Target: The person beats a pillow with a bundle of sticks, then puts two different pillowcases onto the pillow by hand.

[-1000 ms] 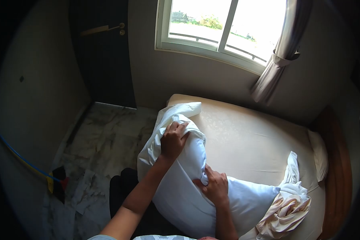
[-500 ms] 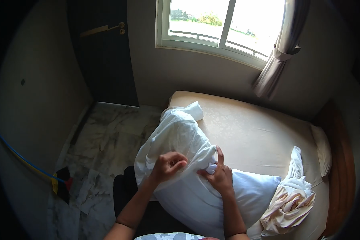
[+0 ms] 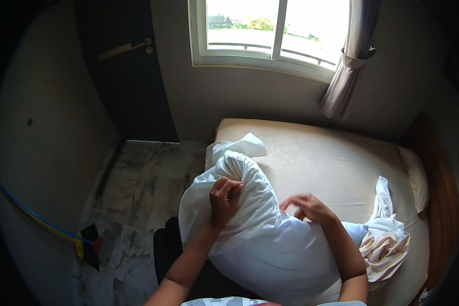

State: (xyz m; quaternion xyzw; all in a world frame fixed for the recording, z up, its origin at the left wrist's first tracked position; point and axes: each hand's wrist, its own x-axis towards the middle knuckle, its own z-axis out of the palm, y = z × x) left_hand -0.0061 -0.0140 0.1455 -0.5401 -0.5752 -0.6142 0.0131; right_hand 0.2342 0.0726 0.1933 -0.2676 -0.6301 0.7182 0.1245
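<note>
Grey walls (image 3: 199, 102) enclose a beige-sheeted bed (image 3: 341, 158) with a wooden headboard (image 3: 442, 214). At its near edge lies a plump white pillow (image 3: 285, 257), its long axis running roughly left to right; a bunched white pillowcase (image 3: 257, 191) covers its left end. Crumpled linens (image 3: 384, 250) sit beyond its right corner. The left hand (image 3: 224, 201) pinches the pillowcase; the right hand (image 3: 310, 208), nearer the exposed pillow, has bent, parted fingers, contact unclear.

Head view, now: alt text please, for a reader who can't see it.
The left hand pinches white fabric gathered over a plump white pillow, with the right hand by the fabric's edge. Beyond lies a cream-sheeted bed below a window.
</note>
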